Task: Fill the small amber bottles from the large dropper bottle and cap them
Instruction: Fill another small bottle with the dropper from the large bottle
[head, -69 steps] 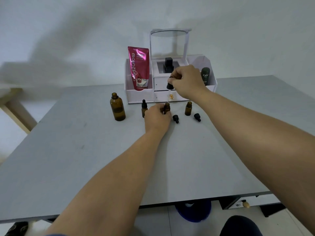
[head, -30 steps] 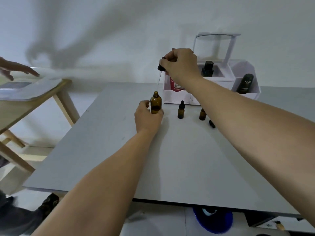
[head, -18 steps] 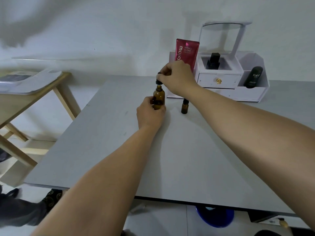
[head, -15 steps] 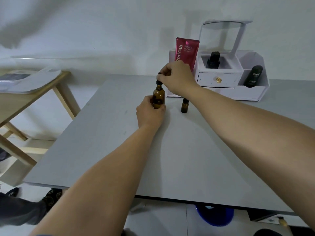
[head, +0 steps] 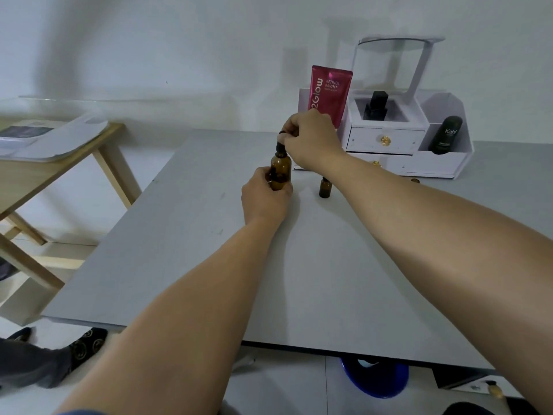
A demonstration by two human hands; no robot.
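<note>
I see the large amber dropper bottle point(head: 280, 172) standing upright on the grey table point(head: 191, 235), toward its far left part, and my left hand point(head: 264, 199) is wrapped around its lower body from the near side, fingers closed on the glass. My right hand point(head: 311, 139) comes in from above and to the right, fingertips pinched on the black dropper cap point(head: 281, 145), which sits at the bottle's neck; I cannot tell whether it is fully seated or only resting there. Just to the right of the big bottle, apart from it, one small amber bottle point(head: 325, 187) stands upright on the table, partly behind my right forearm, and its top is hidden, so I cannot say whether it is capped. Farther right, near the base of the organizer, I catch a sliver of another small amber object point(head: 414, 181) above my arm, too hidden to identify. Behind my hands, at the far edge of the table against the wall, stands a white cosmetic organizer point(head: 443, 163) with drawers and a raised frame on top. A pink tube point(head: 330, 91) stands in its left compartment, a black square-capped bottle point(head: 375, 106) sits in the middle recess, and a dark Kahf bottle point(head: 446, 134) leans in the right compartment. To the left, well apart from my table, there is a wooden side table point(head: 45, 172) carrying a clear plastic case point(head: 51, 136).
</note>
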